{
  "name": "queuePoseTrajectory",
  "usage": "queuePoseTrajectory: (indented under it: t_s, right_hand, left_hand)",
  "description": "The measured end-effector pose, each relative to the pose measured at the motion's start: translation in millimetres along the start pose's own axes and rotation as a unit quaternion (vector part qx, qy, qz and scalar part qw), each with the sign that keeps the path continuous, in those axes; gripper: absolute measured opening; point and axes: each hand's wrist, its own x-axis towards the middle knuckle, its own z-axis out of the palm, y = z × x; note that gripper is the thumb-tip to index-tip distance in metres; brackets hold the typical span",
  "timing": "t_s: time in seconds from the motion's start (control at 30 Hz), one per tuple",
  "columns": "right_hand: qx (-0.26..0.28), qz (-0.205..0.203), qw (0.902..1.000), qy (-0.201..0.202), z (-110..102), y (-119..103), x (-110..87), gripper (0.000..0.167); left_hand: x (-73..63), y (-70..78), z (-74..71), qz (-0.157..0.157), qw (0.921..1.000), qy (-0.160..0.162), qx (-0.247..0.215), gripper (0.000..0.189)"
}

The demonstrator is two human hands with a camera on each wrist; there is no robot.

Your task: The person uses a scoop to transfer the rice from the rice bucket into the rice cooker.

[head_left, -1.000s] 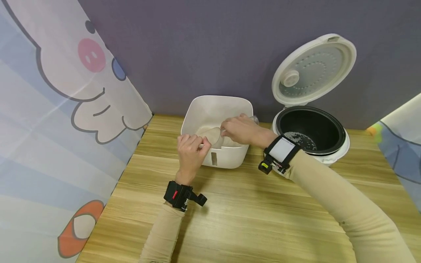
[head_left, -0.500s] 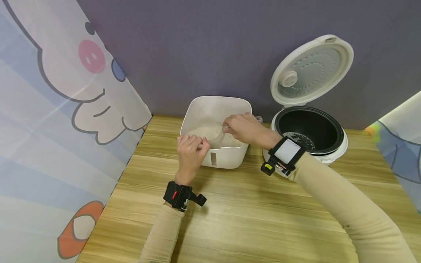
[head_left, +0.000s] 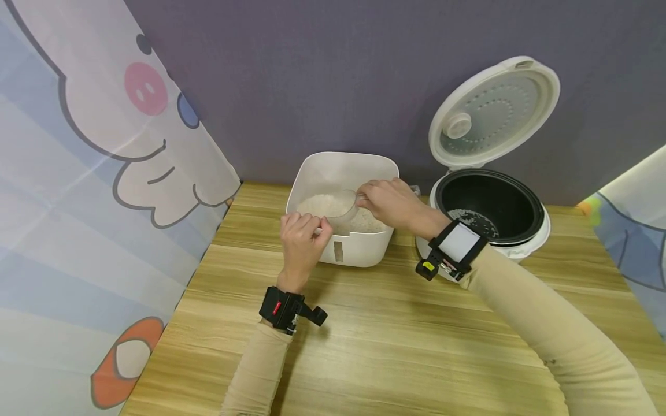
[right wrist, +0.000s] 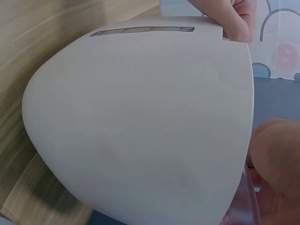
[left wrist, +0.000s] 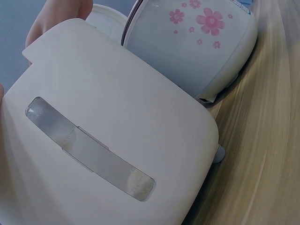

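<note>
A white rice bin (head_left: pixel 359 252) stands against the back wall with pale rice (head_left: pixel 370 222) inside. My left hand (head_left: pixel 303 234) grips its near rim, fingers curled over the edge and thumb toward the right. My right hand (head_left: pixel 390 202) holds a clear plastic scoop (head_left: pixel 340 212) inside the bin, its bowl pointing left over the rice. A clear end of it sticks out behind that hand. In the left wrist view the bin's front wall (left wrist: pixel 117 89) with its see-through window fills much of the picture. In the right wrist view the bin's side (right wrist: pixel 140 108) hides the scoop's bowl.
Right of the bin is a white rice cooker (head_left: pixel 541 234) with its lid (head_left: pixel 494 115) raised. White grains (head_left: pixel 470 219) lie in its black inner pot (head_left: pixel 499 193). The wooden table (head_left: pixel 374 341) stretches toward me; a cartoon-printed curtain (head_left: pixel 93 231) hangs at the left.
My right hand has moved a little right with the scoop, and the scoop's bowl has turned and risen slightly from the rice. My left hand keeps its place on the rim.
</note>
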Motion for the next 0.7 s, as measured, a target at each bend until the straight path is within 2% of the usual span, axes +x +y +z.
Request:
queuePoseTrajectory:
  t_s: [0.17,0.37,0.7]
  right_hand:
    - [-0.003,-0.003,0.9999,0.011,-0.3,2.2,-1.9,0.025]
    - [-0.002,-0.003,0.9999,0.015,-2.3,4.1,-4.6,0.027]
    - [-0.006,0.009,0.9998,0.018,-9.7,6.2,-10.6,0.027]
  left_hand:
    - [-0.5,0.0,1.1,0.0,1.0,0.001,-0.001,0.028]
    - [-0.6,0.7,1.1,-0.003,1.0,-0.001,-0.003,0.035]
    - [0.2,2.0,0.6,-0.002,1.0,0.004,-0.004,0.033]
